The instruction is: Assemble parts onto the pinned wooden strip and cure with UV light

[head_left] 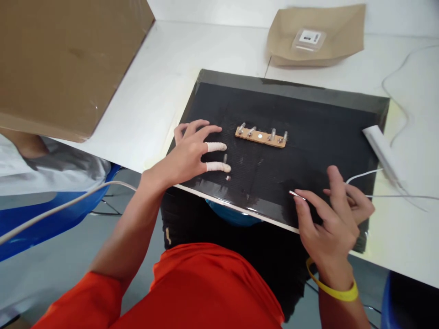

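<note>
My left hand [192,153] is over the left part of a black mat [318,137], its fingers spread and two of them wearing white finger covers. Close to those covered fingertips stands a small clear tube-like piece [225,158]. A tiny shiny piece [228,178] lies just below the thumb. Between thumb and index finger, my right hand [331,219] pinches a thin, short, whitish strip [297,195] above the mat's front right; its exact kind is too small to tell. Farther back, a tan notched strip [260,137] carries several small clear tubes and a white dot.
A brown paper tray [315,55] holding a clear labelled case [309,40] stands at the back. On the right lies a white power-strip-like bar [384,153] with cables. A large cardboard panel [68,64] rises at the left, beside another person's arm [20,144].
</note>
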